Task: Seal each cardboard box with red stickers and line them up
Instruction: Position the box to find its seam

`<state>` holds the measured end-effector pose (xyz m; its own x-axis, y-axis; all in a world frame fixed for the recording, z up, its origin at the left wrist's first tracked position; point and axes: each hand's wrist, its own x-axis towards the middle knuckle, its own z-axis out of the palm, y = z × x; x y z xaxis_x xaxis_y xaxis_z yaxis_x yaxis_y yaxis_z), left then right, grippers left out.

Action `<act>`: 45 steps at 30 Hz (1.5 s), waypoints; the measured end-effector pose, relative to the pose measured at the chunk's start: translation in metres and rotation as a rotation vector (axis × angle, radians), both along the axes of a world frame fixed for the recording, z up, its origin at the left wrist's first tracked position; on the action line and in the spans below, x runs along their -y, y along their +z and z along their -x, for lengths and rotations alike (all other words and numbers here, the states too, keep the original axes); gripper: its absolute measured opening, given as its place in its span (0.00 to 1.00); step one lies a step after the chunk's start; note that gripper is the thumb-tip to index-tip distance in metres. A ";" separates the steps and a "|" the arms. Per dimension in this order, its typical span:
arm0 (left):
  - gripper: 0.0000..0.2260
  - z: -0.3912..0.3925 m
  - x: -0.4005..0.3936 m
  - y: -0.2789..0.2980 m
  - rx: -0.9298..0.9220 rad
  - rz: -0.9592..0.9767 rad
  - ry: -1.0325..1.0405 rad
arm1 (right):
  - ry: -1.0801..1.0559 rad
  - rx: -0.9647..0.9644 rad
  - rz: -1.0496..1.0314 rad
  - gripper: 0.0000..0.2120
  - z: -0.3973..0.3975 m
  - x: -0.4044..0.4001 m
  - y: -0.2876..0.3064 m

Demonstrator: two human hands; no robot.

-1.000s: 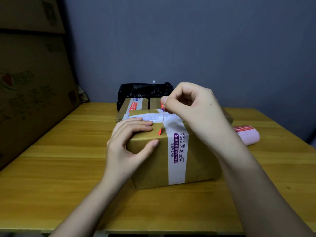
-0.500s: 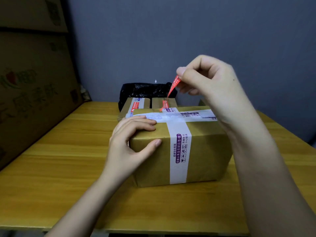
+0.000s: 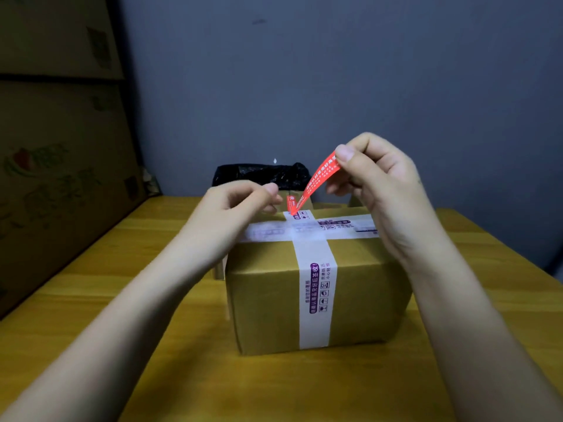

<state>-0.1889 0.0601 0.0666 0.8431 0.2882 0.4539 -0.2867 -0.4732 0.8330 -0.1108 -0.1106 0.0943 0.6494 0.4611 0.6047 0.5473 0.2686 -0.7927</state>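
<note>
A brown cardboard box (image 3: 268, 306) crossed by white printed tape stands on the wooden table in front of me. A red sticker (image 3: 318, 181) slants from upper right down to the box's far top edge. My right hand (image 3: 374, 184) pinches the sticker's upper end between thumb and fingers. My left hand (image 3: 240, 205) hovers over the box's far left top, fingertips pinched at the sticker's lower end. The lower tip touches the white tape on the top of the box.
Another cardboard box (image 3: 304, 204) shows partly behind the front one, with a black plastic bag (image 3: 259, 175) beyond it against the grey wall. Large cardboard sheets (image 3: 61, 166) lean along the left side. The wooden table (image 3: 152, 300) extends left and right of the box.
My left hand has lifted off the box's front corner and moved up to the sticker's lower end. My right hand keeps the sticker stretched above the box top.
</note>
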 end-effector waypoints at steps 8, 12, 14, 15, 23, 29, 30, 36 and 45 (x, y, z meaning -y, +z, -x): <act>0.15 -0.009 0.010 0.011 -0.101 0.221 -0.157 | -0.046 -0.017 -0.096 0.08 -0.005 0.002 -0.003; 0.10 -0.011 0.010 0.012 -0.124 0.167 -0.203 | -0.081 -0.019 -0.119 0.08 -0.006 0.006 -0.004; 0.09 -0.011 0.011 0.013 -0.115 0.141 -0.187 | -0.111 -0.011 -0.119 0.09 -0.006 0.008 -0.004; 0.08 -0.011 0.012 0.014 -0.102 0.140 -0.178 | -0.133 -0.002 -0.112 0.09 -0.006 0.009 -0.004; 0.14 -0.020 0.016 0.016 -0.087 0.111 -0.087 | -0.201 0.013 -0.101 0.08 -0.008 0.016 -0.003; 0.18 -0.022 0.021 0.015 -0.127 0.112 -0.122 | -0.185 0.063 -0.120 0.08 -0.006 0.016 -0.002; 0.17 -0.022 0.023 0.017 -0.119 0.147 -0.136 | -0.184 0.066 -0.115 0.07 -0.006 0.015 -0.003; 0.12 -0.024 0.019 0.019 -0.075 0.043 -0.104 | -0.188 0.067 -0.096 0.08 -0.009 0.014 -0.005; 0.14 -0.031 0.010 0.015 -0.044 -0.464 0.348 | -0.439 0.051 0.250 0.14 -0.031 0.016 -0.011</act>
<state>-0.1582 0.0502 0.0812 0.7554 0.3313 0.5654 -0.0182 -0.8518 0.5235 -0.0795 -0.1271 0.0835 0.7868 0.2856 0.5471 0.6061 -0.1901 -0.7724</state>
